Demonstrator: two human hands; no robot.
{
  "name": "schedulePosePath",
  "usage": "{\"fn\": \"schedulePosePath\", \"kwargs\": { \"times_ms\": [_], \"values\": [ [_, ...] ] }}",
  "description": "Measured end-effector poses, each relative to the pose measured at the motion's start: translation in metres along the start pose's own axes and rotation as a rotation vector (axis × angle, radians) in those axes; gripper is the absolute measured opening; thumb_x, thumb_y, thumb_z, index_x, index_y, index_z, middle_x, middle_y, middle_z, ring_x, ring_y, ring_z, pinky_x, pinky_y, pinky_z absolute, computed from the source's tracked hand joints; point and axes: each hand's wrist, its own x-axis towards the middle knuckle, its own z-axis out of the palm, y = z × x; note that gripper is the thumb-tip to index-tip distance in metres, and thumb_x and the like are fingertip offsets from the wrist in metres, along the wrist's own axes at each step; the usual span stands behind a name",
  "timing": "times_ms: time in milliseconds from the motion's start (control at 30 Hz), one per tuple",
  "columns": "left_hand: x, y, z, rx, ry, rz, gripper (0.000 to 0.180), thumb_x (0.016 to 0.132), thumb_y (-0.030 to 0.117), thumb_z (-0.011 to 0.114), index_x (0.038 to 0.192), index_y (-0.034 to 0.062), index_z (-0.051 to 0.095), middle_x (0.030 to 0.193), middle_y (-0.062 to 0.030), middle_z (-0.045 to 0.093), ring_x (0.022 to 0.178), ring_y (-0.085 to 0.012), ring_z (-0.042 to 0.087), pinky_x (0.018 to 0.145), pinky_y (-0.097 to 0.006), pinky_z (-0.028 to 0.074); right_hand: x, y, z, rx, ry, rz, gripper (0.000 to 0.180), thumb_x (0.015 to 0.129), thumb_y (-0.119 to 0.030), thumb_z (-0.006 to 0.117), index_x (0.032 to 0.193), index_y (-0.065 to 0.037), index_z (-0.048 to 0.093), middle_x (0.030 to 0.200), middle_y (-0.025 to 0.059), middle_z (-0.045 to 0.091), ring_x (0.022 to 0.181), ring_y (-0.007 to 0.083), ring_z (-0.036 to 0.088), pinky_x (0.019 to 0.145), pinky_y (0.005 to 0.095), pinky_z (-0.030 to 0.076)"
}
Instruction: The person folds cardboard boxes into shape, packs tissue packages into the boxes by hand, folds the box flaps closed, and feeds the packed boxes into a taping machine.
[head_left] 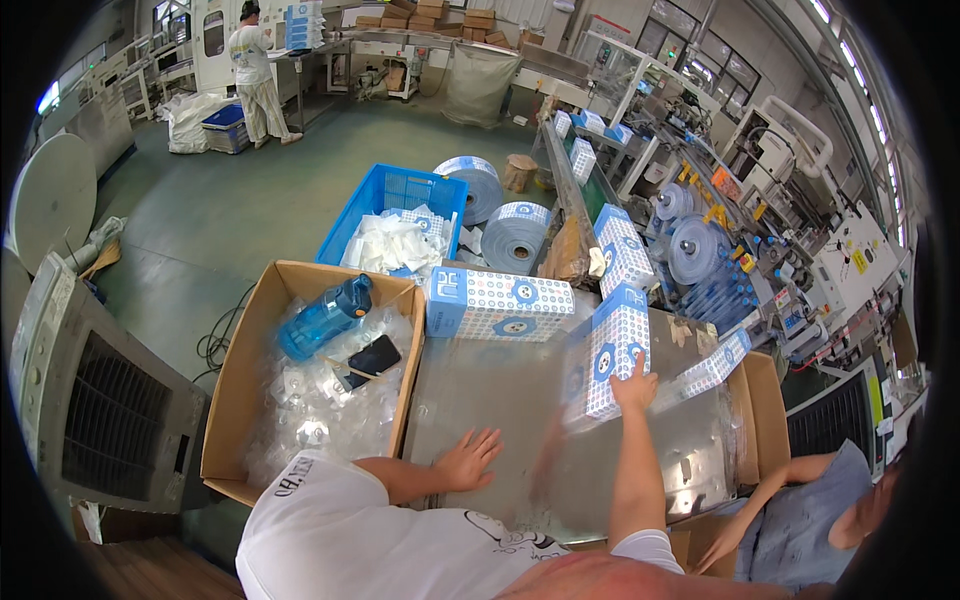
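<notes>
My right hand (635, 388) lies with its fingers stretched out against a long blue-and-white printed pack (617, 345) on the metal table (480, 390). It touches the pack's near right side and does not wrap round it. My left hand (470, 461) is held flat, fingers apart and empty, over the table's left part. A second printed pack (500, 305) lies crosswise at the table's far edge. Another printed pack (622, 250) is beyond, at the end of the conveyor. To the right of my right hand, a smaller printed pack (715, 362) lies slanted.
A cardboard box (232, 400) at left holds clear plastic, a blue bottle (325, 318) and a phone (373, 362). Behind it stands a blue crate (350, 215) of white scraps beside film rolls (515, 238). A co-worker's arm (770, 490) is at lower right, near another carton (765, 410).
</notes>
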Motion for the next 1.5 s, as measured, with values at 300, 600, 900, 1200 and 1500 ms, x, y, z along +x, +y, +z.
{"fn": "schedulePosePath", "kwargs": {
  "times_ms": [300, 600, 900, 1200, 1500],
  "values": [
    [0.020, 0.010, -0.019, -0.040, -0.013, -0.082, 0.071, 0.085, 0.032, 0.059, 0.142, 0.0000, 0.031, 0.151, -0.0213, 0.022, 0.141, -0.0363, 0.021, 0.113, -0.053, 0.018, -0.193, 0.066, -0.083, 0.125, -0.098, -0.378, 0.097, 0.062, -0.033, 0.078, 0.147, -0.026, 0.031, 0.101, 0.0218, 0.048, 0.095, 0.0406, 0.051, 0.084, 0.0471, 0.044],
    [0.092, 0.058, -0.107, -0.104, -0.292, 0.637, 0.105, 0.050, 0.029, 0.081, 0.140, 0.0019, 0.033, 0.110, -0.0212, 0.056, 0.109, -0.0374, 0.053, 0.098, -0.045, 0.037, -0.226, 0.044, -0.138, 0.503, -0.661, -0.835, 0.074, 0.066, -0.025, 0.082, 0.133, -0.015, 0.053, 0.104, 0.0153, 0.054, 0.098, 0.0323, 0.055, 0.085, 0.0375, 0.046],
    [0.086, 0.014, -0.195, -0.454, -0.178, 0.379, 0.095, 0.060, 0.016, 0.084, 0.139, 0.0028, 0.033, 0.128, -0.0221, 0.051, 0.121, -0.0395, 0.049, 0.104, -0.046, 0.037, 0.018, -0.001, -0.044, 0.263, 0.065, -0.279, 0.073, 0.082, -0.045, 0.066, 0.140, -0.008, 0.040, 0.131, 0.0245, 0.049, 0.116, 0.0405, 0.050, 0.095, 0.0463, 0.043],
    [0.096, -0.099, -0.236, -2.446, 0.501, -0.234, 0.052, 0.096, 0.034, 0.052, 0.136, 0.0029, 0.042, 0.131, -0.0142, 0.054, 0.117, -0.0273, 0.056, 0.101, -0.042, 0.043, -0.160, 0.029, -0.090, 0.111, -0.248, -0.214, 0.093, 0.065, -0.028, 0.078, 0.145, -0.020, 0.032, 0.131, 0.0253, 0.041, 0.118, 0.0439, 0.045, 0.094, 0.0486, 0.044],
    [0.149, 0.018, -0.203, -2.495, 0.106, -0.143, 0.056, 0.097, 0.041, 0.048, 0.137, 0.0023, 0.042, 0.137, -0.0121, 0.051, 0.121, -0.0277, 0.051, 0.104, -0.042, 0.038, -0.178, 0.057, -0.075, 0.295, -0.293, 0.049, 0.105, 0.061, -0.033, 0.082, 0.146, -0.012, 0.026, 0.121, 0.0246, 0.054, 0.112, 0.0431, 0.053, 0.094, 0.0462, 0.045]
  ]
}}
